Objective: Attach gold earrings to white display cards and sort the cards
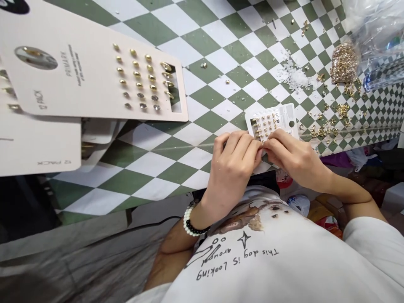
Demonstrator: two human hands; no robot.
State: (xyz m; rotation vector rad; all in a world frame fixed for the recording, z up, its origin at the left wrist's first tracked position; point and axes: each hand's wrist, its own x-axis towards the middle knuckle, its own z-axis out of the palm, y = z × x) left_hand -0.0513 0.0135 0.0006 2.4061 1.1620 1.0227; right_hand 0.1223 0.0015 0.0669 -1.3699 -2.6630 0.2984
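Note:
A small white earring card (288,115) carries rows of gold studs and lies near the table's front edge. At its near edge my left hand (235,162), with a bead bracelet (189,221) on the wrist, is closed with fingers curled. Facing it, my right hand (293,158) pinches thumb and forefinger together over the card's lower rows. The fingertips of both hands almost meet. Whatever lies between them is too small or hidden to name.
Large earring cards (94,75) are stacked at the left, overhanging the table edge. Clear plastic bits (295,75), loose gold earring pieces (325,128) and a bag of gold pieces (344,63) lie to the right on the checkered tablecloth (202,105). Plastic bags (375,25) fill the far right corner.

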